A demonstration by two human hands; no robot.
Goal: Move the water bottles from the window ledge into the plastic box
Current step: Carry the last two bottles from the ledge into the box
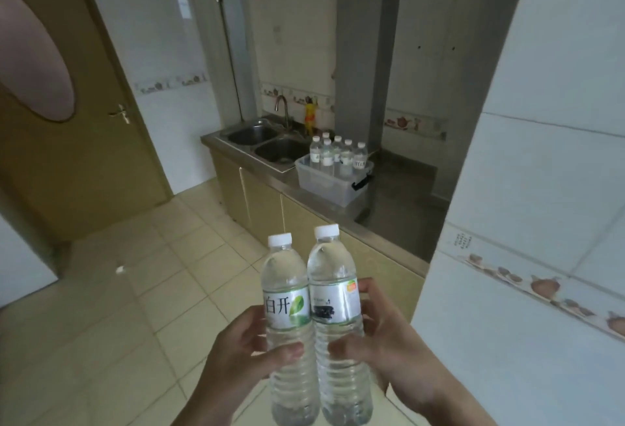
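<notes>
I hold two clear water bottles upright and side by side, close in front of me. My left hand (236, 354) grips the left bottle (287, 317), which has a green leaf label. My right hand (385, 344) grips the right bottle (333, 307), whose white label carries a dark print. Both have white caps. Farther off, a clear plastic box (324, 182) with a black handle latch stands on the steel counter and holds several more bottles (338, 155), all upright. The window ledge is out of view.
A double steel sink (267, 141) with a tap lies left of the box. Beige cabinets (260, 202) run under the counter. A brown door (77, 114) stands at the left. A white tiled wall corner (527, 222) juts in at the right. The tiled floor (152, 273) lies between.
</notes>
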